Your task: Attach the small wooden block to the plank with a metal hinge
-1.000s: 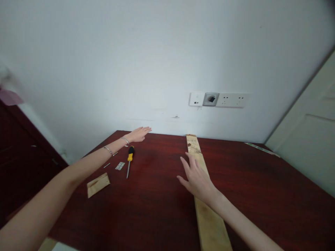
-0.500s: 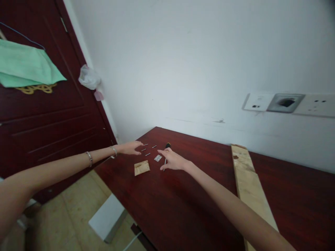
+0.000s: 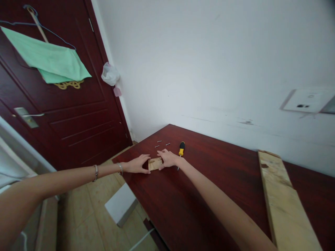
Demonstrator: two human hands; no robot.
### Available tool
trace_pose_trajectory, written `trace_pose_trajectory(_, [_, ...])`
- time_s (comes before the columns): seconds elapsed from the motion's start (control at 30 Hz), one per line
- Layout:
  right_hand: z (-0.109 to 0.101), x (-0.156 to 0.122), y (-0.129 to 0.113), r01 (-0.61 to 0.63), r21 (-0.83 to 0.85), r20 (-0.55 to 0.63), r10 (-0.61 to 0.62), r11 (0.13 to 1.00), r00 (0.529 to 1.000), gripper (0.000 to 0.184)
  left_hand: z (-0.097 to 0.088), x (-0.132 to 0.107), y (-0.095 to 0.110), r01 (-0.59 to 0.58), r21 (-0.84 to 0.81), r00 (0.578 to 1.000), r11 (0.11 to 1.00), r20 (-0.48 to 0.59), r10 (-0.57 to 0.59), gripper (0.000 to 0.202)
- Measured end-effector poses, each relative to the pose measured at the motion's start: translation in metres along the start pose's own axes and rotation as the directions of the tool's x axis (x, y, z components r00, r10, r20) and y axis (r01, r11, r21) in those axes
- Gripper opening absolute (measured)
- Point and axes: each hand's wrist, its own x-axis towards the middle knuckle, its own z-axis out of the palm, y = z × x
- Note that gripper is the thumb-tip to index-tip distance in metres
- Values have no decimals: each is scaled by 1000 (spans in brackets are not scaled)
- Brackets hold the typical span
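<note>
A small, pale wooden board (image 3: 155, 164) lies flat near the far left part of the dark red table. On its left side my left hand (image 3: 136, 164) grips the edge, thumb at the near corner and fingers at the far one. From the opposite side my right hand (image 3: 169, 159) curls around the board's right edge. Beyond the hands lie a few screws, one screw (image 3: 159, 141) farthest back and another screw (image 3: 168, 144) to its right. A yellow and black screwdriver (image 3: 181, 149) rests right of my right hand, its shaft partly hidden by my wrist. The metal hinge is out of sight.
A long wooden plank (image 3: 285, 198) lies across the right part of the red table (image 3: 209, 202). A white wall (image 3: 196, 62) bounds the back. On the floor at left stands a white box (image 3: 120, 204), below the table edge. A red door (image 3: 78, 122) is beyond.
Both hands have come together onto the small board; before, the left was over the screws and the right above the hinge and screwdriver. The view has turned left.
</note>
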Motion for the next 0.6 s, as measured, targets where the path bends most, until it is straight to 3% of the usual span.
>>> trace_pose_trajectory(0.17, [2,-2,-2,-1,-23,3,1,1000,1000,92,5,2,-2,-26,-26,998,999,-66,24,70])
trace_pose_trajectory(0.33, [1,-6,-4,19,-76,-58,-23,997,998,83,-4,7,7,-72,-16,992,997,-102,70,54])
trace_pose_trajectory(0.47, [-17,-23,-3,19,-133,-145,-39,991,989,75,-23,25,21,-157,23,978,987,-139,159,44])
trace_pose_trajectory(0.6, [-47,-62,6,-51,-203,-253,-2,978,967,72,-46,59,47,-280,69,940,958,-181,288,43])
